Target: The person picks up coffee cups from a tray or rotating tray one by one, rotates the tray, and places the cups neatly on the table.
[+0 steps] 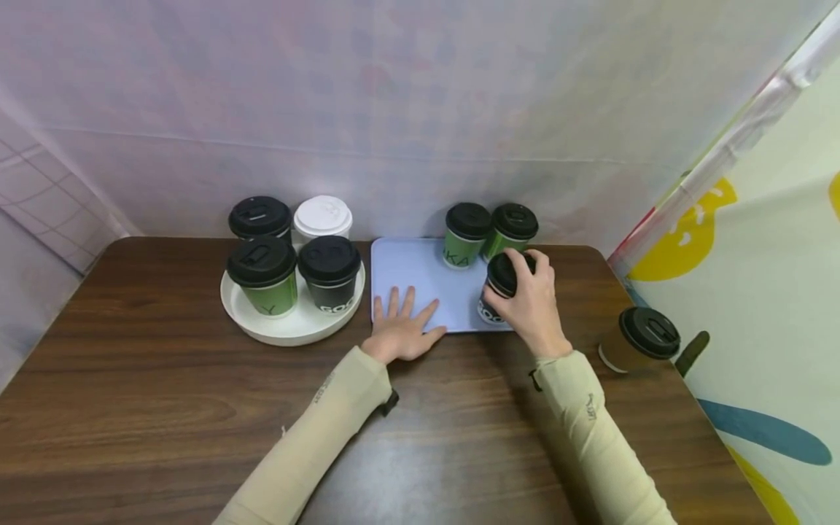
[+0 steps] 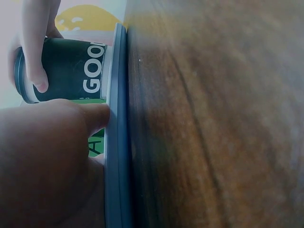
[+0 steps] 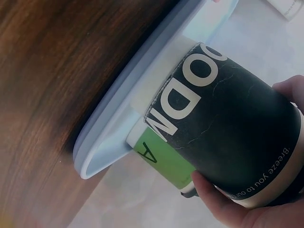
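Observation:
My right hand [image 1: 530, 302] grips a black paper coffee cup [image 3: 228, 123] with a black lid, thumb on one side and fingers on the other. The cup is upright over the front right part of a pale blue tray [image 1: 410, 262]. My left hand [image 1: 402, 332] lies spread on the tray's front left, fingers straight, thumb along the front rim. Two green cups with black lids, one left [image 1: 459, 249] and one right [image 1: 508, 232], stand at the tray's back right, behind the gripped cup. In the left wrist view, the black cup [image 2: 71, 69] shows white lettering.
Left of the tray, a round white tray [image 1: 289, 337] holds several lidded cups, one with a white lid [image 1: 324, 216]. A brown cup [image 1: 623, 348] with a black lid stands near the wooden table's [image 1: 164, 379] right edge. A curtain [image 1: 407, 109] hangs behind.

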The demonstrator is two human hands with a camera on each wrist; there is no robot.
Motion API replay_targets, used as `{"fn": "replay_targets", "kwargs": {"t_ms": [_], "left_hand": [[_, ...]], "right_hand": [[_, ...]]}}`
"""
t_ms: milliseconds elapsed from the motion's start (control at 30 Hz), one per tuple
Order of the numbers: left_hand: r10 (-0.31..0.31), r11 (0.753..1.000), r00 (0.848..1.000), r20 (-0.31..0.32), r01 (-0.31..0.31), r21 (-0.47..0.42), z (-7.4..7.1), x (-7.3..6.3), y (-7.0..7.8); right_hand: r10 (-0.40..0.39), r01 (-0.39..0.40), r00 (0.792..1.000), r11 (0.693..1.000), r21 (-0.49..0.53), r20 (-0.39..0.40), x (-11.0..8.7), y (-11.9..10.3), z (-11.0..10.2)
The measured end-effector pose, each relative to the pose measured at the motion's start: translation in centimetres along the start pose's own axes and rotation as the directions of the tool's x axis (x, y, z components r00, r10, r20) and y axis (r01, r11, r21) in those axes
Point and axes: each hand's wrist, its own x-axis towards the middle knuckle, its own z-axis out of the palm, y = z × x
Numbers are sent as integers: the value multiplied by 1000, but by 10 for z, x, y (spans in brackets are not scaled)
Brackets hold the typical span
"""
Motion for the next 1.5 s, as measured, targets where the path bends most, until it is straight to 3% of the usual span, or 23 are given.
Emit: {"fn": "replay_targets", "kwargs": {"t_ms": [533, 967, 1167, 1500], "left_hand": [[14, 1000, 999, -34, -13, 13, -4, -11, 5], [23, 1000, 999, -25, -23, 17, -6, -12, 5], [31, 999, 999, -35, -31, 13, -2, -6, 1], [24, 1000, 999, -24, -24, 7, -6, -10, 4]], "right_hand": [[23, -24, 1000, 1000, 10, 8, -4, 3, -11], [28, -28, 1000, 1000, 3, -11, -9, 8, -20], [10, -10, 1000, 1000, 2, -28, -11, 8, -24], [12, -12, 998, 1000, 4, -59, -16, 13, -29]]}}
